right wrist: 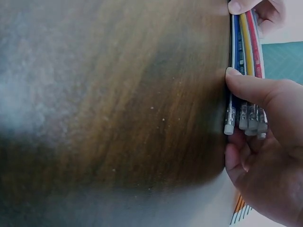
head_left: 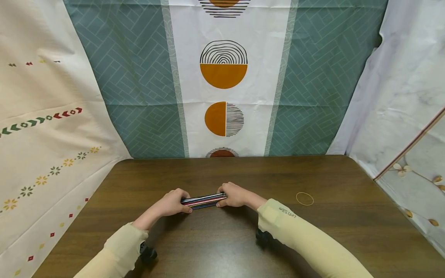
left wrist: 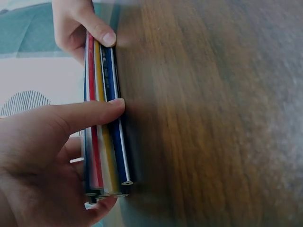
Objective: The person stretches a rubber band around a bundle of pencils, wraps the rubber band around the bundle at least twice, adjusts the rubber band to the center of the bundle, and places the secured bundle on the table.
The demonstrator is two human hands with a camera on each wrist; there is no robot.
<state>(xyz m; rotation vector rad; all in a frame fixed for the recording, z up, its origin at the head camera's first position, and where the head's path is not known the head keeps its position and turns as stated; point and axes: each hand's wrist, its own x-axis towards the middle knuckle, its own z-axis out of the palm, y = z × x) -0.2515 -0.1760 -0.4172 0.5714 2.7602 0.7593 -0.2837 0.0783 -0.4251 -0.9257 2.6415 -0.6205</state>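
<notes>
A bundle of several pencils in blue, red, yellow and dark colours lies level between both hands, close above or on the table. My left hand grips its left end, the thumb across the near side and the fingers behind. At the other end, my right hand holds the pencils the same way. White erasers in clear or silvery ferrules stick out past the right thumb in the right wrist view. In the left wrist view, the plain pencil ends stand slightly uneven. Palms partly hide the bundle's far side.
A thin yellowish rubber band lies on the brown wooden table, to the right of the right hand. Patterned cloths hang behind the table and along both sides.
</notes>
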